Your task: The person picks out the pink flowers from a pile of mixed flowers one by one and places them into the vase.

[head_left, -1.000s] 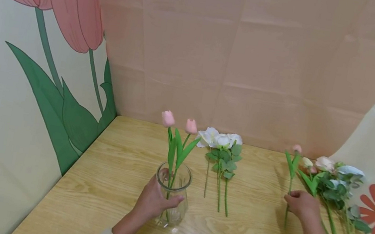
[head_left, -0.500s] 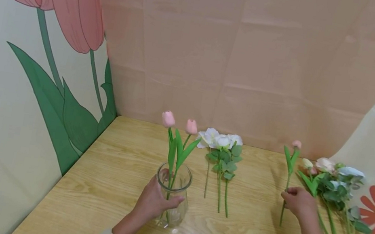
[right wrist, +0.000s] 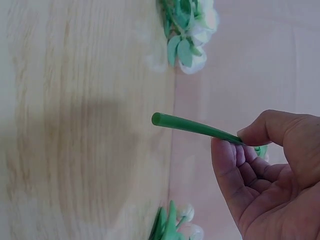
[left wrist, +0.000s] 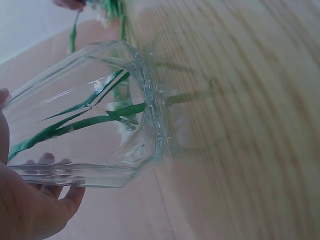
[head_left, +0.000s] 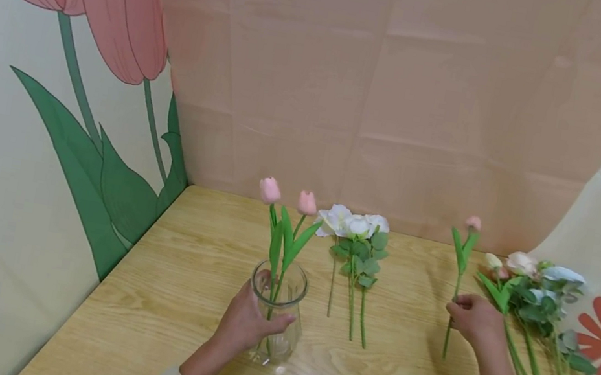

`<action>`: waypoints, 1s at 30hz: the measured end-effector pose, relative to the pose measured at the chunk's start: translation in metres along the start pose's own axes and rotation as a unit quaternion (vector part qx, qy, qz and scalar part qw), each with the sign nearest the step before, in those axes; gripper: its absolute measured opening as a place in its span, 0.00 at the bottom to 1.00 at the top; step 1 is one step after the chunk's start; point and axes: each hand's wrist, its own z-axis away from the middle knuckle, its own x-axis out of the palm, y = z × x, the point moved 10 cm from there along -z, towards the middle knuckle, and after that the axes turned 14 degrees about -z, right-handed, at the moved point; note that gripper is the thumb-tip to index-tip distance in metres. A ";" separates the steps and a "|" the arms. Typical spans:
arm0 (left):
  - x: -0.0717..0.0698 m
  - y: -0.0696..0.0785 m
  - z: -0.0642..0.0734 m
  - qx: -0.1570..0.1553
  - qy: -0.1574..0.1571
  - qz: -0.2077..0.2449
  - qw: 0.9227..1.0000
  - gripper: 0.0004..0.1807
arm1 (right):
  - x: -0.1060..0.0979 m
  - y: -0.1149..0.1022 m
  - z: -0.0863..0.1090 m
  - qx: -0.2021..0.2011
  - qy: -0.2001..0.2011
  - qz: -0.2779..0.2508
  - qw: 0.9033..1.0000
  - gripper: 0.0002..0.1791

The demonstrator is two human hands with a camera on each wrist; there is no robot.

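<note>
My left hand (head_left: 247, 320) grips a clear glass vase (head_left: 285, 336) standing on the table, its thumb and fingers round the side. Two pink tulips (head_left: 269, 190) with green leaves stand in the vase, their stems (left wrist: 95, 120) visible through the glass in the left wrist view. Toward the right, my right hand (head_left: 475, 317) pinches the stem of a single pink tulip (head_left: 460, 265) between thumb and fingers. This tulip is held upright above the table, and its cut stem end (right wrist: 165, 120) sticks out past the fingertips in the right wrist view.
White flowers (head_left: 356, 226) with green stems lie in the middle of the wooden table (head_left: 196, 250). A bunch of mixed flowers (head_left: 539, 297) lies at the right, just beyond my right hand. A pink backdrop (head_left: 374, 94) hangs behind the table.
My right hand has moved slightly left and up with its tulip, away from the mixed bunch. The left hand and the vase have stayed put.
</note>
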 end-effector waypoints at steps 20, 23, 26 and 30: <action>-0.001 0.002 0.001 -0.002 -0.003 0.002 1.000 0.53 | 0.004 -0.027 0.012 -0.008 0.017 -0.004 1.000 0.24; -0.001 0.002 0.001 0.000 -0.003 0.000 1.000 0.53 | 0.004 -0.030 0.014 -0.012 0.021 0.001 1.000 0.23; -0.001 0.003 0.001 0.006 -0.003 0.004 1.000 0.53 | 0.004 -0.033 0.015 -0.020 0.024 0.005 1.000 0.23; -0.001 0.004 0.000 0.012 -0.003 0.015 1.000 0.52 | 0.005 -0.037 0.016 -0.025 0.024 0.010 0.999 0.25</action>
